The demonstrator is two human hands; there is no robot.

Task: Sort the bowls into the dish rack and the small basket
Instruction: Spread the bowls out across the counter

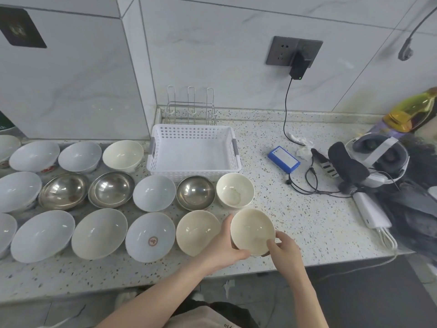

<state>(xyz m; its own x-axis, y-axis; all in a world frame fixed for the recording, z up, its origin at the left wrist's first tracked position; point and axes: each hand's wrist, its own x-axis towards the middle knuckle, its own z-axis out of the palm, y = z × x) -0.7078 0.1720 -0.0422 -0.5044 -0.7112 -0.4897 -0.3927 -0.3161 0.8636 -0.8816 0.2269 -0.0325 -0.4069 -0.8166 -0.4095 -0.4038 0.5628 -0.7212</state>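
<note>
Fingers of the left hand (227,247) and right hand (285,249) are being curled around a cream bowl (252,230), which is being held tilted near the counter (307,209) front edge, its glossy inside faintly stained.

Cream bowl (252,230), white basket (194,150)

Bowls (99,233) in rows on counter (295,221), left of basket (194,150); dish rack (190,107) behind basket; headset (378,159) far right.

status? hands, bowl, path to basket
Both hands, left and right, grip cream bowl. White basket empty. Small cream bowl sits between.
</note>
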